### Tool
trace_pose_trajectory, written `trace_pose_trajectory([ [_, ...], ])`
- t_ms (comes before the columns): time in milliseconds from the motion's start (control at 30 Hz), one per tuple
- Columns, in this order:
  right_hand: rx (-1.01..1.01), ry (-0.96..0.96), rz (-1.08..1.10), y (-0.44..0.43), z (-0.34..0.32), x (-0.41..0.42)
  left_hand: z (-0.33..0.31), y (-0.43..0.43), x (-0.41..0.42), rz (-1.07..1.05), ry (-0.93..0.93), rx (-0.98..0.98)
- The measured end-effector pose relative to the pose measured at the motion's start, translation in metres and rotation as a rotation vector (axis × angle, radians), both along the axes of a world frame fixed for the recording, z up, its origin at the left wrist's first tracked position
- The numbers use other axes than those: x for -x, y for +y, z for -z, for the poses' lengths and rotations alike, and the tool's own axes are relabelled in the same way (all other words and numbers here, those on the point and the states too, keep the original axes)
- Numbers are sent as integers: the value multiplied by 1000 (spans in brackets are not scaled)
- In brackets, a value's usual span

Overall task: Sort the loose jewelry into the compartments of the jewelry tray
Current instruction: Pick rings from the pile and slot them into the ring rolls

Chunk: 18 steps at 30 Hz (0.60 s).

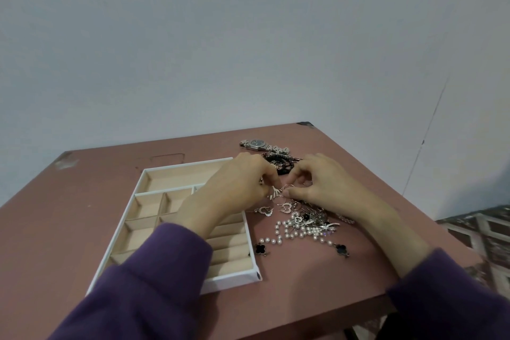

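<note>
The table (331, 163) is finished in dusty pink, the tray (229, 280) edged in white and lined in beige. Sleeves (154, 284) are dyed purple. Pearls (299, 233) are seen white, clovers (260, 248) black, watch (256, 143) silver, dark-faced.

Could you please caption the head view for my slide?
Left hand and right hand pinch small silver pieces above the jewelry pile, beside the tray.
</note>
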State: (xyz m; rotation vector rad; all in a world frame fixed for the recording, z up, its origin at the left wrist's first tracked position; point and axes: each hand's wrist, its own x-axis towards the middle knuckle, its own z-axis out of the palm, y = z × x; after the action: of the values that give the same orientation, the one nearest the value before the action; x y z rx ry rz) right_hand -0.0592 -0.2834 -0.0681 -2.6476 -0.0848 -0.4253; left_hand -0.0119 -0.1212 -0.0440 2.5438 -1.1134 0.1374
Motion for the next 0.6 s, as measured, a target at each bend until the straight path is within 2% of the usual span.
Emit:
trace_pose_trajectory([
  [167,-23,-46,-19,1,-1,1,0,-2,0,24,22,-2],
  [367,-167,-163,41,0,-6,3,-1,-5,-1,63,47,-88],
  [600,-119,-153,58,0,-6,2,-2,-6,-6,105,90,-170],
])
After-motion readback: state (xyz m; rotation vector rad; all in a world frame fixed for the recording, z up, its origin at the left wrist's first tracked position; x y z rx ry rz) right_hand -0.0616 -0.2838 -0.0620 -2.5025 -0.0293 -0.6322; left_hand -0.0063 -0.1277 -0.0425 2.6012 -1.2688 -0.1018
